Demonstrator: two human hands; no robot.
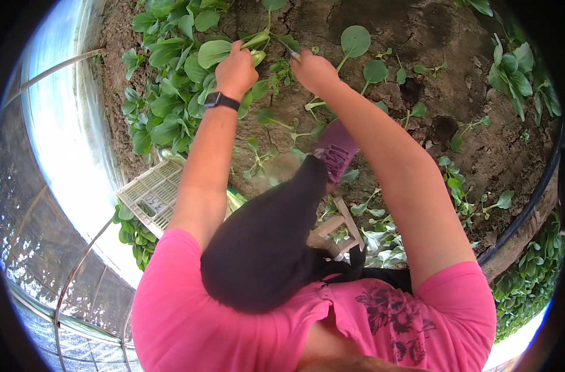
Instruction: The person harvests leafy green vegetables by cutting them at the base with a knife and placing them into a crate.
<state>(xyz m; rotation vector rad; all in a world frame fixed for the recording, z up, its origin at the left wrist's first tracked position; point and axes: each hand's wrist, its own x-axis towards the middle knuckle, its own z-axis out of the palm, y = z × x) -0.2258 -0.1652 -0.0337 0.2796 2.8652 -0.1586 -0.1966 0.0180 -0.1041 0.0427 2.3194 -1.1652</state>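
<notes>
My left hand (236,73) grips a leafy green plant (257,40), likely bok choy, by its pale stalks. Its leaves spread out to either side of the fist. In my right hand (315,73) is a small knife (293,53); its handle is mostly hidden by the fingers. The thin blade points up and left towards the plant, and I cannot tell whether it touches it. Just left of my left hand grows a dense patch of the same greens (164,102).
A pale plastic crate (159,190) bearing writing stands by my left forearm. Cut leaves (355,42) lie scattered on cracked soil (478,153). My purple shoe (337,149) and a wooden stool (340,223) are below. A black hose (519,218) edges the right, plastic sheeting (68,116) the left.
</notes>
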